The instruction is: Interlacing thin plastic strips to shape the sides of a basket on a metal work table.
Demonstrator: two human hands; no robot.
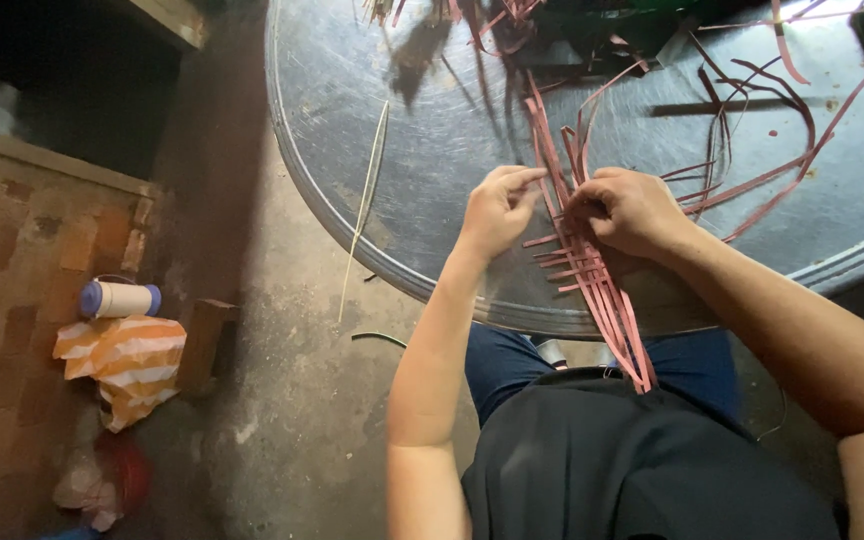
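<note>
A bundle of flat pink-red weaving strips (602, 300) lies on a round metal table (432, 120), running from my lap up across its near edge. Short cross strips are woven through the long ones. My left hand (500, 205) pinches the strips at the left side of the woven patch. My right hand (632, 210) is closed over the strips just to the right, its fingers curled on them. The two hands almost touch.
Loose pink-red strips (772, 150) curl across the table's right half. A thin pale stick (367, 200) hangs over the left rim. On the brick ledge at left sit a thread spool (120, 298) and an orange-striped bag (130, 362). Concrete floor lies below.
</note>
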